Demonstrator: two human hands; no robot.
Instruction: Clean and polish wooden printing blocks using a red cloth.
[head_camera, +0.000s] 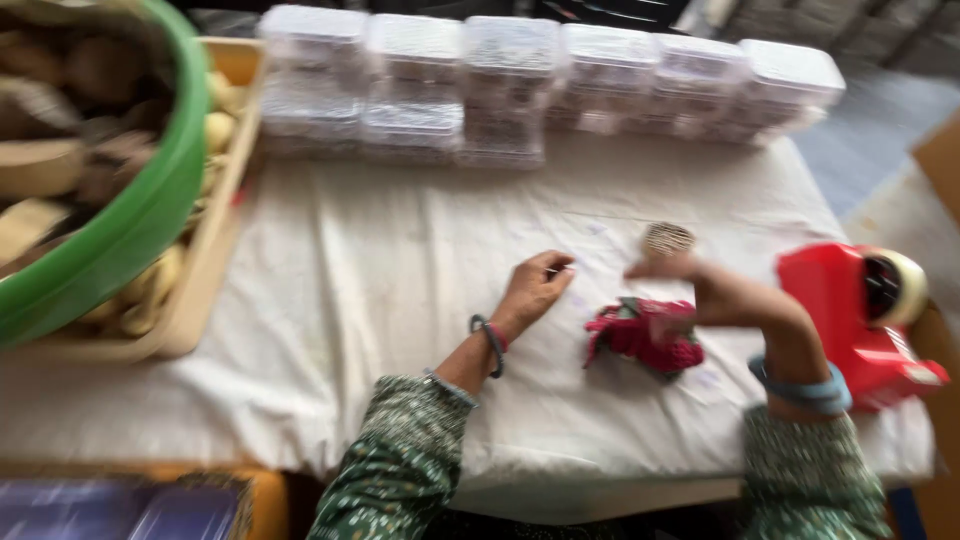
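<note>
Your green patterned sleeves (400, 470) sit nearest the lens, both forearms reaching up across the white cloth (400, 280). Your right hand (730, 295) hovers over the red and green fabric bundle (645, 338), fingers curled above its right edge; blur prevents confirming a grasp. Your left hand (535, 285), fingers pinched loosely, rests on the cloth just left of the bundle, apart from it. Red tape dispenser (850, 310) stands beside your right wrist.
</note>
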